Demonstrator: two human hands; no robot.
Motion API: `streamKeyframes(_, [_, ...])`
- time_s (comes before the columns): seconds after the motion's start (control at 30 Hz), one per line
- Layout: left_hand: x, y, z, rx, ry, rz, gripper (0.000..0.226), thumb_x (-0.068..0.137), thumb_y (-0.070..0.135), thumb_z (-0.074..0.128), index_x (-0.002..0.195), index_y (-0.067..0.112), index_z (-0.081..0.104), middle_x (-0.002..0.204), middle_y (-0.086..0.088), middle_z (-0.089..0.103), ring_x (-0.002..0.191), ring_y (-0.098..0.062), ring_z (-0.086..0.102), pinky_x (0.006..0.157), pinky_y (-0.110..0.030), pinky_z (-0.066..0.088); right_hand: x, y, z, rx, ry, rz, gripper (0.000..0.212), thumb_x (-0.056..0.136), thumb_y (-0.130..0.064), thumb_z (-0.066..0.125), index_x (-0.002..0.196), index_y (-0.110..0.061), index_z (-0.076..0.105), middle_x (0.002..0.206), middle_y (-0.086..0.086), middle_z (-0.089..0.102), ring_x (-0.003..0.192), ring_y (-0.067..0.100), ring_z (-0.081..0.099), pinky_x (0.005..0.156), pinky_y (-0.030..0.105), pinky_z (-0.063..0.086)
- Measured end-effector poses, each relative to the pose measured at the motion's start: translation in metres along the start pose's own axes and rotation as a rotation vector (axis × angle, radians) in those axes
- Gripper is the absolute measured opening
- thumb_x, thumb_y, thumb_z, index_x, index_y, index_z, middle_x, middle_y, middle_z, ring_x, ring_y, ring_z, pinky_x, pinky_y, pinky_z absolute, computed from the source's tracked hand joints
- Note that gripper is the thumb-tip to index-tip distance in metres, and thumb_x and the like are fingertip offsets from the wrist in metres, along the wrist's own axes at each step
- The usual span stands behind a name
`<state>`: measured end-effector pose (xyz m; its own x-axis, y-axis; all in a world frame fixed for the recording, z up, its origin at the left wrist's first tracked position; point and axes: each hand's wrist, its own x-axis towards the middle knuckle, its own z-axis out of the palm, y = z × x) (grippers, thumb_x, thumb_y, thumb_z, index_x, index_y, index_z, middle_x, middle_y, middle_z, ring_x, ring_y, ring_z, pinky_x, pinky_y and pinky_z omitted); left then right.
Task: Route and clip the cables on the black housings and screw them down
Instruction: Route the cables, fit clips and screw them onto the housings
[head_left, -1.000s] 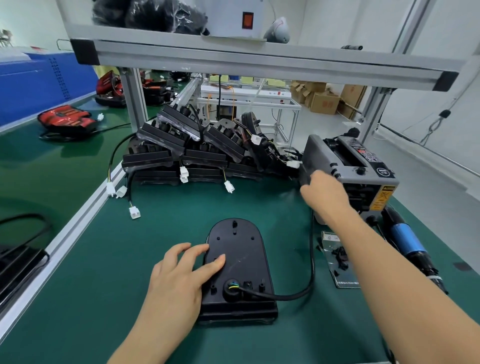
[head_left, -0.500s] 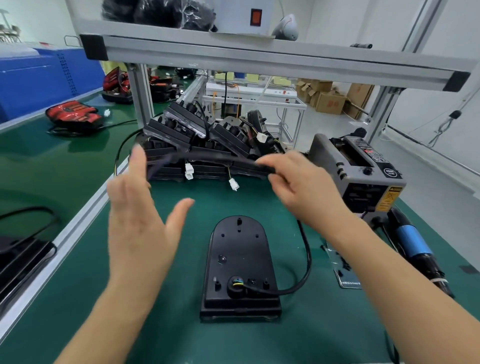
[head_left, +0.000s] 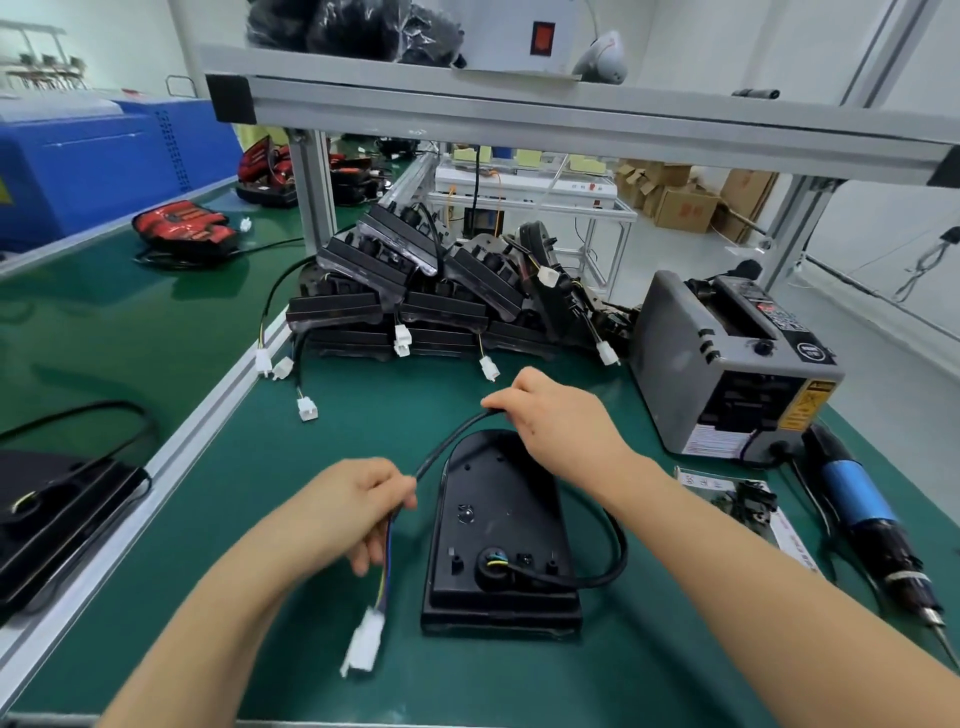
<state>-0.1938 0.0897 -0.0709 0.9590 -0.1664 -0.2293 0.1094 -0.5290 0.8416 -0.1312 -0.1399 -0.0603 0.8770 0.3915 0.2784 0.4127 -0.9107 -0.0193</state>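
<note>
**Routing the cable over a black housing, both hands on the lead.**

Lower centre: the white plug (head_left: 363, 647) hangs below the left hand (head_left: 358, 506), whose fingers are curled shut on the cable (head_left: 441, 447) just where the coloured wires leave the black sheath. At centre the housing (head_left: 501, 535) lies flat on the green mat (head_left: 260, 519); the cable leaves its round grommet (head_left: 493, 564), loops out to the right and passes under the right hand (head_left: 556, 423), whose fingertips are pinched closed on it above the housing's rounded top. To do the step well, keep the span between the hands lightly taut, avoid pulling on the grommet, and lay the loop down without a twist before clipping. Right edge: the screwdriver (head_left: 857, 514) lies beside the grey tape dispenser (head_left: 727, 364). Upper centre: more housings (head_left: 405, 291) are stacked.
</note>
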Motion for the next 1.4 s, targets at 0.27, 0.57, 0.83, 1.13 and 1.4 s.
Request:
streamKeyframes(0.27, [-0.010,-0.008,0.026,0.009,-0.023,-0.188,0.035,0.098,0.027,0.050,0.070,0.006,0.047,0.042,-0.001,0.057,0.032,-0.017,0.051,0.033,-0.019,0.038,-0.044,0.013,-0.021,0.140,0.011,0.312,0.024,0.096,-0.039,0.044,0.098,-0.024,0.063,0.097,-0.006,0.056,0.096,0.021,0.058,0.078,0.033,0.046])
streamKeyframes(0.57, [-0.026,-0.007,0.046,0.182,0.007,-0.070,0.043,0.100,0.039,0.033,0.078,0.010,0.055,0.065,-0.004,0.069,0.059,-0.019,0.067,0.067,-0.028,0.053,-0.102,-0.001,-0.015,0.545,-0.474,0.619,0.075,0.070,-0.084,0.039,0.084,-0.012,0.059,0.069,0.000,0.064,0.060,0.012,0.068,0.065,0.035,0.060])
streamKeyframes(0.83, [-0.054,0.008,0.077,-0.001,0.041,0.013,0.033,0.100,0.045,0.030,0.121,0.028,0.050,0.118,-0.002,0.050,0.099,-0.019,0.060,0.089,-0.034,0.049,-0.090,-0.007,0.000,0.675,-0.354,0.606,0.054,0.085,-0.067,0.039,0.099,-0.019,0.060,0.102,-0.001,0.062,0.092,0.015,0.060,0.084,0.037,0.052])
streamKeyframes(1.13, [-0.049,0.021,0.085,-1.027,0.143,-0.113,0.025,0.100,0.030,0.044,0.114,0.016,0.058,0.094,-0.011,0.073,0.074,-0.032,0.069,0.068,-0.034,0.058,-0.046,-0.012,-0.010,0.664,-0.211,0.434,0.054,0.095,-0.051,0.038,0.094,-0.004,0.064,0.097,0.012,0.066,0.094,0.026,0.061,0.090,0.039,0.046])
streamKeyframes(1.4, [-0.027,0.021,0.040,-1.236,0.660,0.098,0.025,0.103,0.018,0.036,0.118,0.016,0.056,0.095,0.002,0.071,0.063,-0.014,0.067,0.065,-0.031,0.055,0.041,-0.078,-0.023,0.892,-0.133,0.175,0.026,0.094,-0.053,0.036,0.091,-0.043,0.060,0.089,-0.027,0.056,0.092,0.005,0.046,0.077,0.023,0.033])
